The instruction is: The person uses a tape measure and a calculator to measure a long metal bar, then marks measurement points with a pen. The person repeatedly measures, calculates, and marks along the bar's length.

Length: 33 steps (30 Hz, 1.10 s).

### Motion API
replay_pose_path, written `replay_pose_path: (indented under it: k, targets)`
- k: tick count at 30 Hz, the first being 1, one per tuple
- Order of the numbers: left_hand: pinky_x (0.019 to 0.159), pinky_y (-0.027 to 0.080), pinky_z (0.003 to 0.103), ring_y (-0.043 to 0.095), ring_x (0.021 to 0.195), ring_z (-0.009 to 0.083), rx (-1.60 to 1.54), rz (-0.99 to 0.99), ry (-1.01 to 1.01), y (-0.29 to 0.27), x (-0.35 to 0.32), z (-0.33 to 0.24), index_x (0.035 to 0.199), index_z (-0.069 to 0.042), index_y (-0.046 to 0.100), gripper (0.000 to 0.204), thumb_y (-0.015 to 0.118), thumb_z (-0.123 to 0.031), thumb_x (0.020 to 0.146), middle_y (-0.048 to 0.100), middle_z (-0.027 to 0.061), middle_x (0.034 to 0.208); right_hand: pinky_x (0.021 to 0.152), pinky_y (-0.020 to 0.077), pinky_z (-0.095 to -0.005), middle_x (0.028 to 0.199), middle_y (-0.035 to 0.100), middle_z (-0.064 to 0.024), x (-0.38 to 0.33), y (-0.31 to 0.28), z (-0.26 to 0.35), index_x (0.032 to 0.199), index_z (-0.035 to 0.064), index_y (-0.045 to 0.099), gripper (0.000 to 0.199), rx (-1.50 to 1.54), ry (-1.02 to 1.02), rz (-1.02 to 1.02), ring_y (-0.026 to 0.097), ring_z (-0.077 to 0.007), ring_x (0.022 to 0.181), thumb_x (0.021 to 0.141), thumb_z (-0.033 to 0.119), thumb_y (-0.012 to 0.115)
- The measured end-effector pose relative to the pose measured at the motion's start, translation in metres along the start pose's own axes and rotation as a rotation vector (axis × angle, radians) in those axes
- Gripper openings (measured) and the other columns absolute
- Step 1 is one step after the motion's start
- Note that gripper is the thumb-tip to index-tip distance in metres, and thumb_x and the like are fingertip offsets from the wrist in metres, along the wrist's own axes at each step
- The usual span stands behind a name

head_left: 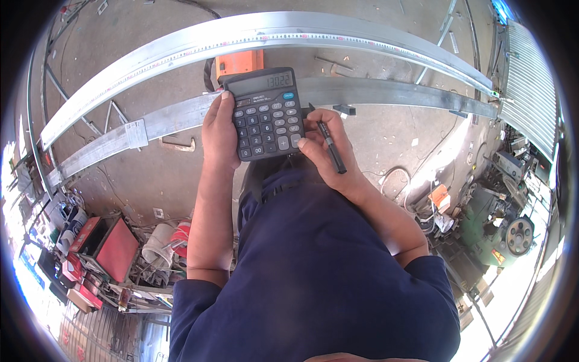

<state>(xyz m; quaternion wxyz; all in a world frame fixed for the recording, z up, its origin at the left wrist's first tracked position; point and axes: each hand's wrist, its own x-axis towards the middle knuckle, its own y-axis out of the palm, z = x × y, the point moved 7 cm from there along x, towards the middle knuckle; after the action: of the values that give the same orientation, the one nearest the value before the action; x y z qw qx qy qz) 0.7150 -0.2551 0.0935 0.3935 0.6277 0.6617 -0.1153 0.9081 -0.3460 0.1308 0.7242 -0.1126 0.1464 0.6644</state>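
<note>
Closest, held up before the person's body, is a calculator (266,123); it looks light and stiff, its smooth shell probably liable to crack if dropped, and best held by its side edges, clear of the keys. The left hand (221,134) grips its left edge; the right hand (321,160), closed around a black pen (333,152), has its thumb at the lower right keys. Farther off, at left, are a white bucket (158,246) and a red box (117,248), their contents unclear.

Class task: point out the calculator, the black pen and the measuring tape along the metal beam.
Calculator (266,122): head view, middle of its keypad.
Black pen (331,146): head view, its barrel.
Measuring tape (304,37): head view, mid-length on its marked face.
</note>
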Motion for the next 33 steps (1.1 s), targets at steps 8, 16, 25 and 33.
replay_pose_path:
  k: [8,16,25,33]
  targets:
    - [0.079,0.062,0.032,0.074,0.093,0.0181,0.001,0.023,-0.003,0.005,0.003,-0.001,0.135,0.006,0.057,0.042,0.045,-0.028,0.112,0.072,0.0134,0.112,0.099,0.0503,-0.0335,0.127,0.056,-0.0132,0.001,-0.001,-0.002,0.139,0.0042,0.038,0.047,-0.001,0.025,0.082,0.062,-0.0177,0.116,0.097,-0.006,0.059]
    - [0.079,0.062,0.031,0.075,0.093,0.0187,-0.023,0.053,-0.004,0.011,0.011,0.001,0.135,0.005,0.056,0.041,0.045,-0.027,0.112,0.072,0.0138,0.112,0.089,0.0553,-0.0341,0.118,0.066,-0.0132,0.004,-0.013,0.005,0.135,0.0038,0.044,0.042,-0.022,-0.057,-0.042,0.069,-0.0188,0.104,0.099,0.005,0.064]
    - [0.085,0.057,0.028,0.069,0.101,0.0137,0.151,0.18,-0.019,0.039,0.071,0.008,0.159,-0.001,0.036,0.056,0.051,-0.023,0.11,0.069,0.0119,0.118,0.083,0.055,-0.0291,0.098,0.07,-0.0103,0.075,-0.089,0.016,0.13,-0.0007,0.057,0.032,0.001,-0.056,-0.269,0.069,-0.0156,0.09,0.11,0.024,0.053]
    - [0.084,0.055,0.027,0.068,0.098,0.0117,0.176,0.235,-0.114,0.062,0.131,0.021,0.165,-0.007,0.029,0.063,0.053,-0.015,0.108,0.068,0.0116,0.122,0.069,0.0462,-0.0243,0.081,0.066,-0.0014,0.202,-0.122,-0.004,0.111,-0.0007,0.07,0.036,-0.172,-0.022,-0.186,0.057,-0.0082,0.074,0.106,0.035,0.065]
